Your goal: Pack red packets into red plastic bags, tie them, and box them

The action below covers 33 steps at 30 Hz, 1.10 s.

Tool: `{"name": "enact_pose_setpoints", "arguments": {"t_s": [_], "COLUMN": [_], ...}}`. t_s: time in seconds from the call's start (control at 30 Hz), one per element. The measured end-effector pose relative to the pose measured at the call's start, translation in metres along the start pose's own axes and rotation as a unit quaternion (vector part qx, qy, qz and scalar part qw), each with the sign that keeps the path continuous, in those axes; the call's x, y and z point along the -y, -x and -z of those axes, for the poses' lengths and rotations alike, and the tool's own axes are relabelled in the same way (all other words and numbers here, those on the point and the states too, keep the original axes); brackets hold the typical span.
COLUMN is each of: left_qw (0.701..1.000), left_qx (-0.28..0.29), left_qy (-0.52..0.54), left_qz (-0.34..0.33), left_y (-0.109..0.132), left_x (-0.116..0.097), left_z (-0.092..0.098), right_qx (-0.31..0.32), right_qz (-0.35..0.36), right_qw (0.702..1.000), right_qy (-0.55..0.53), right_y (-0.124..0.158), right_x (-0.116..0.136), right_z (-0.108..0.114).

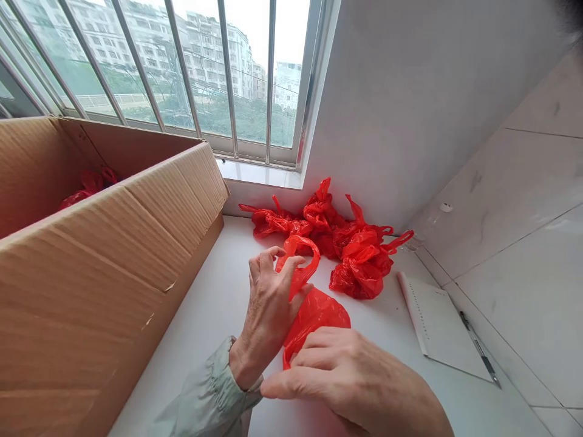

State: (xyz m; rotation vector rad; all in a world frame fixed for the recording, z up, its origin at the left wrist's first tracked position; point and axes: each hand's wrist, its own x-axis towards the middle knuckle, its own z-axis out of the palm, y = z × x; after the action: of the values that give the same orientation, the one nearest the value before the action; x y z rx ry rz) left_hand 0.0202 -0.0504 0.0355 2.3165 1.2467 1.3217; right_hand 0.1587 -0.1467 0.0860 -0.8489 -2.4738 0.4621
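Observation:
A red plastic bag (321,312) lies on the white tabletop between my hands, one handle standing up as a loop. My left hand (268,300), in a pale green sleeve, has its fingers bent around the base of that loop, and its thumb presses on the bag. Closer to me, my right hand (350,376) has its fingers curled over the bag's near edge. Its thumb sticks out to the left, and its fingertips are partly hidden. Just beyond, against the wall, sits a pile of knotted red bags (359,258); their contents cannot be made out.
A large open cardboard box (104,261) stands on the left, with more red bags (86,185) inside. At the right a notebook (441,321) lies with a pen (480,349) along its edge. A barred window (204,79) is behind, and a tiled wall (523,243) borders the right.

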Motion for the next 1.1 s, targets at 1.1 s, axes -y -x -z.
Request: {"name": "enact_pose_setpoints", "arguments": {"t_s": [1.1], "left_qw": [0.961], "left_qx": [0.132], "left_qy": [0.218], "left_qz": [0.111], "left_y": [-0.024], "left_x": [0.069], "left_z": [0.079], "right_qx": [-0.430], "right_qz": [-0.366], "right_qw": [0.825], "right_qy": [0.018], "right_y": [0.063], "right_x": [-0.068], "right_z": [0.043]}}
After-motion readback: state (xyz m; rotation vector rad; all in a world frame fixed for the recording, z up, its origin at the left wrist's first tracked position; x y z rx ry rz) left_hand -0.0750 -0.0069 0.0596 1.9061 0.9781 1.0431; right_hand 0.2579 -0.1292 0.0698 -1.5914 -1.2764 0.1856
